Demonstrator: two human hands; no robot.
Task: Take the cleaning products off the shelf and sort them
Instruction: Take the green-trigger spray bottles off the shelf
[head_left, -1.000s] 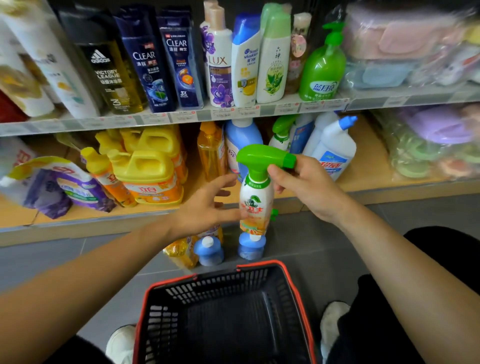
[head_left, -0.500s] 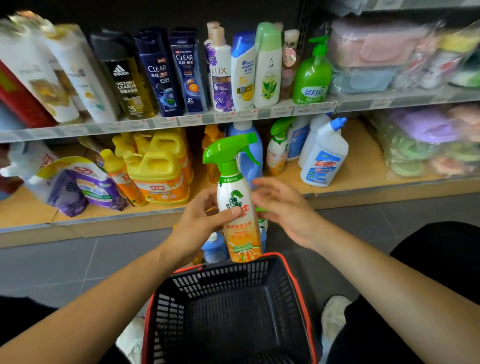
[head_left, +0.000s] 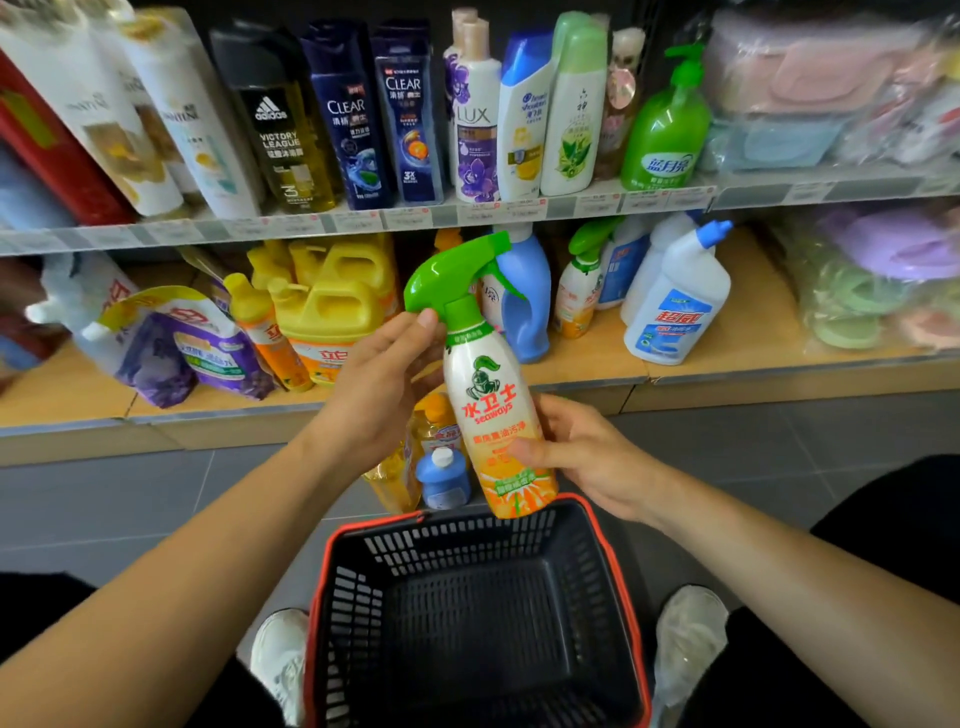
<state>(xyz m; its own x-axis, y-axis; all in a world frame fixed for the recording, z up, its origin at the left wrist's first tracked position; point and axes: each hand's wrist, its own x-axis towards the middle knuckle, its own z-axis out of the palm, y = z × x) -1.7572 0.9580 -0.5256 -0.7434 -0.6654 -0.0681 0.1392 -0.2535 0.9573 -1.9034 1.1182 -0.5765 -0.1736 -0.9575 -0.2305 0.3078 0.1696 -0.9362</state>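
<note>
The green-triggered white-and-orange plastic spray bottle (head_left: 488, 400), gripped by the left hand (head_left: 379, 384) and right hand (head_left: 587, 457) above the 12 o'clock rim of the black red-rimmed plastic basket (head_left: 467, 639), should be lowered base-first, trigger untouched.

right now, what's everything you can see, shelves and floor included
spray bottle: one, white with green trigger, held above the basket
basket: one, black with red rim, on the floor
shampoo bottles: a row, mixed colours, upper shelf
pump bottle: one, green, upper shelf
wrapped goods: several packs, pastel, right of both shelves
jugs: several, yellow, lower shelf left
refill pouches: several, purple and white, lower shelf left
blue bottle: one, blue, lower shelf behind the spray bottle
white bottle: one, white with blue cap, lower shelf right
small bottles: a few, blue and yellow, floor beyond the basket
shoes: two, white, beside the basket
left hand: one, holds the spray bottle's neck
right hand: one, grips its lower body
</note>
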